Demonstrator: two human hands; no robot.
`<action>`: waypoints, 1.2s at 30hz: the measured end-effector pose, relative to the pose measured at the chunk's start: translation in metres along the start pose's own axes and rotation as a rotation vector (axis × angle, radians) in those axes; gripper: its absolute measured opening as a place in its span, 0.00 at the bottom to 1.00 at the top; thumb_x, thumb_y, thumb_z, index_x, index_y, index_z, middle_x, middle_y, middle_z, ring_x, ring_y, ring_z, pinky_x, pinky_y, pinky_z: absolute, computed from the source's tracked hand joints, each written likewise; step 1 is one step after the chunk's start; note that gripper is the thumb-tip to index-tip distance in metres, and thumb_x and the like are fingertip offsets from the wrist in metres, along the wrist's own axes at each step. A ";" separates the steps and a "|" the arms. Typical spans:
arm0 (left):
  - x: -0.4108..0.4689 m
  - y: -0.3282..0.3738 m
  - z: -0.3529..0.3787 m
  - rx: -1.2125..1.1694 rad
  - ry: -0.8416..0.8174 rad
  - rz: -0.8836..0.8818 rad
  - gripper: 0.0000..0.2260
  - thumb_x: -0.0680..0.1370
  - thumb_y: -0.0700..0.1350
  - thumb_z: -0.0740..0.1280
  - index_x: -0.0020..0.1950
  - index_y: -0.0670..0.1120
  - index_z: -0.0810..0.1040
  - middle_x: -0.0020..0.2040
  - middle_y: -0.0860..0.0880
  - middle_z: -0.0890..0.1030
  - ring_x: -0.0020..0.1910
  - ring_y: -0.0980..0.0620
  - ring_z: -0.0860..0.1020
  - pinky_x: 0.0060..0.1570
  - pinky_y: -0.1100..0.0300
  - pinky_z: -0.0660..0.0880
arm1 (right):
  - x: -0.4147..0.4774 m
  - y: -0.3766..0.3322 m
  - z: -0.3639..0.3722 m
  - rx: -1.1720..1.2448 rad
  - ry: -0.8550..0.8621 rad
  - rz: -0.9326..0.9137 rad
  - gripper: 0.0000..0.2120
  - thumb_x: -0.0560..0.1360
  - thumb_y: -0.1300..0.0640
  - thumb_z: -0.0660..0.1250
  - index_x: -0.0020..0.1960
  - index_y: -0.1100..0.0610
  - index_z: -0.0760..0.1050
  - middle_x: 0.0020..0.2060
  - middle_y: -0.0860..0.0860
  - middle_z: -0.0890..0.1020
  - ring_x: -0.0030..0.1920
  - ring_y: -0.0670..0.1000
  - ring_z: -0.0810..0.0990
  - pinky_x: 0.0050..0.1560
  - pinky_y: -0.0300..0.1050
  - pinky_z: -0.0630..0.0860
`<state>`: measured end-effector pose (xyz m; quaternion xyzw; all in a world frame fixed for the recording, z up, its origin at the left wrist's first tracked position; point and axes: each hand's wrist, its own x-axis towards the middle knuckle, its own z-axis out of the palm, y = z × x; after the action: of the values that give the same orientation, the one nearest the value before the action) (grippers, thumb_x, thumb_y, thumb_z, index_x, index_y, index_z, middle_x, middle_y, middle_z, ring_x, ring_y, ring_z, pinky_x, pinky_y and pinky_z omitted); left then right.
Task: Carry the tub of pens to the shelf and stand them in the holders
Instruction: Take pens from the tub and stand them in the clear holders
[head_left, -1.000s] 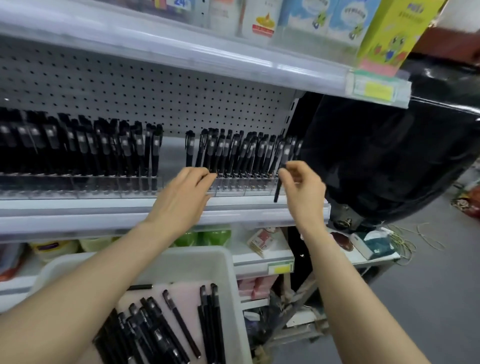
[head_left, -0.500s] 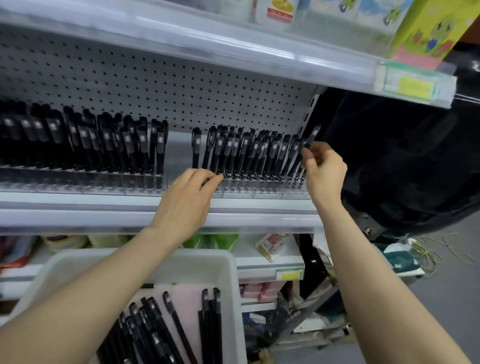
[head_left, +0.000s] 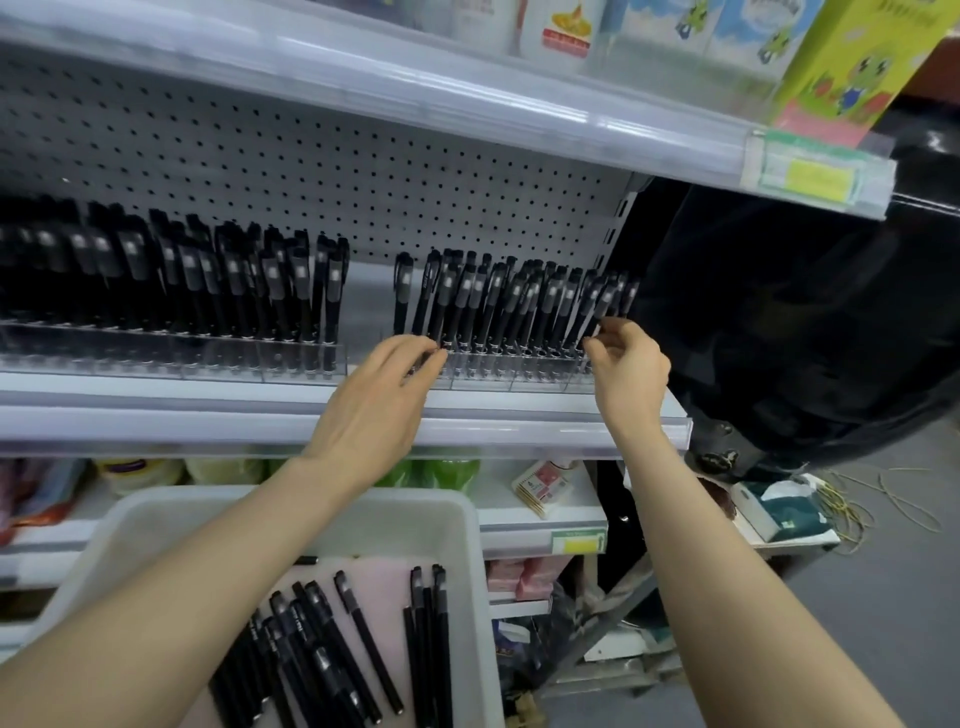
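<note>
Below the shelf (head_left: 208, 415) sits our white tub (head_left: 470, 597) of loose pens (head_left: 332, 654), while at the clear holders (head_left: 519, 371) our left hand (head_left: 374, 410) rests loosely bent fingertips, gripping nothing, and our right hand (head_left: 631, 371) seems to pinch the endmost standing pen (head_left: 602, 304).

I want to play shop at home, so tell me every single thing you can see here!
Standing pens: many, black, two groups on the shelf.
Holders: two runs, clear, under the standing pens.
End pen: one, black, right end of the right holder.
Tub: one, white, below the shelf.
Loose pens: many, black, lying in the tub.
Frog box: one, yellow-green, up top at the right.
Black sheet: one, right of the shelf.
Left hand: one, touches the right holder's left end.
Right hand: one, pinches the end pen.
</note>
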<state>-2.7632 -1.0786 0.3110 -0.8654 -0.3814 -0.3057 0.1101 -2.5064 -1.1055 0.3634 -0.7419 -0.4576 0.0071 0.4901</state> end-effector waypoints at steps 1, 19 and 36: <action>-0.006 -0.002 -0.002 -0.010 -0.003 0.001 0.25 0.74 0.34 0.69 0.71 0.40 0.71 0.68 0.42 0.72 0.69 0.43 0.68 0.63 0.49 0.73 | -0.007 -0.001 0.001 0.011 0.024 -0.003 0.13 0.78 0.60 0.67 0.62 0.59 0.77 0.47 0.51 0.83 0.47 0.47 0.78 0.51 0.39 0.74; -0.171 -0.065 -0.016 -0.005 -0.163 -0.128 0.24 0.72 0.36 0.71 0.69 0.41 0.74 0.64 0.40 0.75 0.63 0.39 0.73 0.63 0.45 0.73 | -0.218 -0.028 0.098 -0.048 -0.536 -0.055 0.09 0.75 0.60 0.70 0.55 0.58 0.80 0.40 0.48 0.80 0.41 0.47 0.77 0.45 0.34 0.70; -0.173 -0.049 -0.011 0.011 -0.253 -0.298 0.29 0.72 0.38 0.70 0.73 0.42 0.69 0.68 0.41 0.71 0.68 0.41 0.67 0.69 0.47 0.67 | -0.241 -0.005 0.114 -0.392 -0.876 0.000 0.03 0.71 0.57 0.70 0.45 0.54 0.78 0.46 0.52 0.84 0.49 0.54 0.81 0.50 0.44 0.77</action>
<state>-2.8944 -1.1522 0.2114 -0.8304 -0.5177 -0.2052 0.0198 -2.7020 -1.1876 0.2024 -0.7475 -0.6137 0.2326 0.1023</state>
